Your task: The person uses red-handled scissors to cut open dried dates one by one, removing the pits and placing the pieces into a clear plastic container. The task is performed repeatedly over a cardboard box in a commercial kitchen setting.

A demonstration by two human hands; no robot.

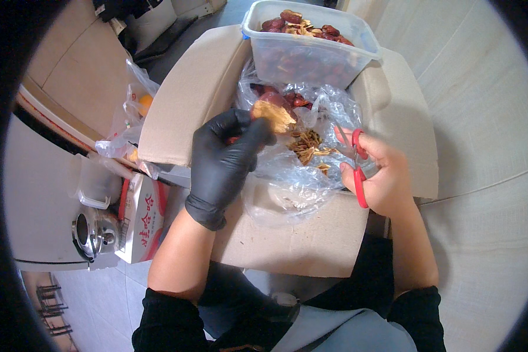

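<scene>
A black glove covers my left hand (229, 154), which pinches a cut-open red date (275, 112) with its tan flesh facing up. My right hand (383, 171) is bare and has its fingers through the handles of red-handled scissors (360, 187). Their blades point up and to the left, apart from the date. Below and between the hands, a heap of date pits and scraps (306, 145) lies on a clear plastic bag (281, 176). More red dates (297, 100) show in the bag behind the held one.
The bag lines an open cardboard box (290, 246) with spread flaps. A translucent plastic tub (308, 61) of dates and slices stands at its far side. A wall (475, 176) rises on the right. At left are a printed carton (143, 220), a metal kettle (97, 233) and a bag with orange fruit (145, 104).
</scene>
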